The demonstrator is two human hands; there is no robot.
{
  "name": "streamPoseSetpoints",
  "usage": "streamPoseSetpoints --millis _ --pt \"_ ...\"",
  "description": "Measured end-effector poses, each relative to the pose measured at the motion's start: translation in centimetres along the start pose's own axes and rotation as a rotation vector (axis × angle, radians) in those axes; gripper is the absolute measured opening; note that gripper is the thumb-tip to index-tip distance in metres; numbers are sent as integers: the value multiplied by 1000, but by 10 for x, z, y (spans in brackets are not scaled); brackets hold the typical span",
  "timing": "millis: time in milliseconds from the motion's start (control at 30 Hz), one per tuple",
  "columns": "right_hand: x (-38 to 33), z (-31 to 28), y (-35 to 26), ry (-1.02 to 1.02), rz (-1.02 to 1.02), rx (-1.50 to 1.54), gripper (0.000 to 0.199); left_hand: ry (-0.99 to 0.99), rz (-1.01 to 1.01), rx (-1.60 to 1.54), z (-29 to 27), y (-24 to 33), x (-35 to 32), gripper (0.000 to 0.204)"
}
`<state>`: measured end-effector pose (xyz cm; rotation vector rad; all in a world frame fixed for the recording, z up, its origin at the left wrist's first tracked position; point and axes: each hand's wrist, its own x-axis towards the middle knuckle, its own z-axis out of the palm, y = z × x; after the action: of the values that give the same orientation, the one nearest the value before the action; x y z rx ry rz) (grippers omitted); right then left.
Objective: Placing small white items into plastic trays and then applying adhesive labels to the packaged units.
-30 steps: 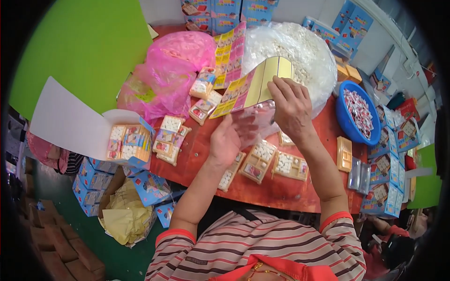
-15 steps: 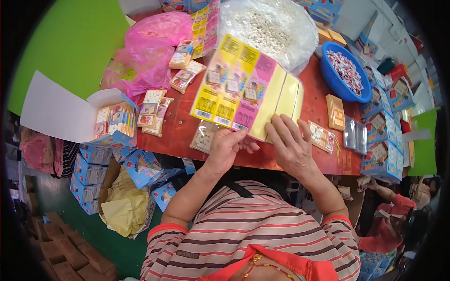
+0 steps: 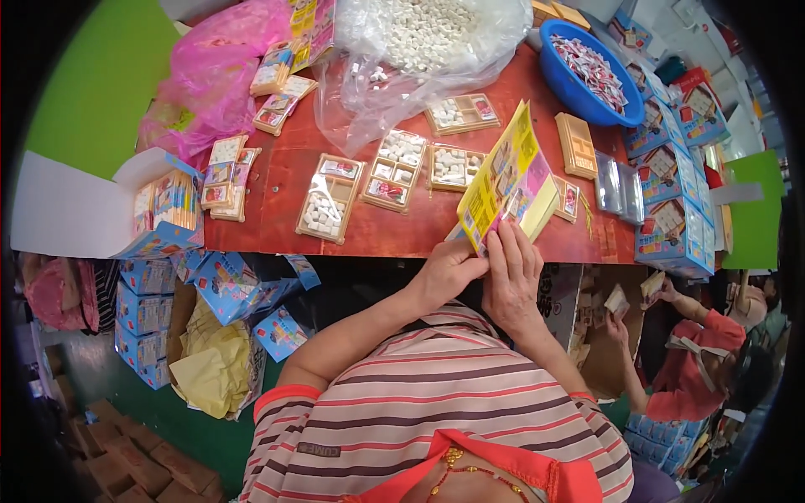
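A printed yellow and pink card sheet (image 3: 507, 180) stands bent upright over the table's front edge. My left hand (image 3: 449, 272) is closed on its lower left corner. Fingers of my right hand (image 3: 511, 277) press together against the sheet's lower edge, beside the left thumb. Behind and left of the sheet lie several wooden-coloured compartment trays, among them a left one (image 3: 329, 201), a middle one (image 3: 394, 170) and a far one (image 3: 461, 113), holding white cubes and small red packets. The sheet partly covers a tray (image 3: 455, 168); another tray (image 3: 568, 201) shows at its right.
A clear bag of white pieces (image 3: 428, 38) and a pink bag (image 3: 218, 75) lie at the back. A blue basin (image 3: 579, 94) of packets, stacked trays (image 3: 576, 144) and plastic sleeves (image 3: 619, 189) are right. An open box (image 3: 163, 201) stands left; a co-worker (image 3: 700, 365) is lower right.
The sheet has turned from lying nearly flat to a bent, upright position nearer me, uncovering trays behind it. My right hand has moved in next to my left.
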<state>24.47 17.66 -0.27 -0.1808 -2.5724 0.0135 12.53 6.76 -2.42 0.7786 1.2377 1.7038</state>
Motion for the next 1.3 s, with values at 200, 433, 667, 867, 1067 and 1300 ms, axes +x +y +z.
streamPoseSetpoints --millis 200,433,667,867,1067,1300 --pt "-14 17 8 75 17 114 45 121 -19 129 2 3 -2 24" --pt "-16 32 13 69 -70 196 43 221 -257 -117 -29 -10 -16 26" --pt "-2 14 8 -89 67 401 45 115 -264 -482 -37 -13 -24 29" --pt "9 17 5 29 111 512 31 127 -254 -277 -32 -12 -24 30" --pt "12 25 0 20 93 517 21 267 -195 167 -24 -6 -27 32" --pt "17 21 2 -3 69 574 15 170 -194 -28 -28 -8 -29 32"
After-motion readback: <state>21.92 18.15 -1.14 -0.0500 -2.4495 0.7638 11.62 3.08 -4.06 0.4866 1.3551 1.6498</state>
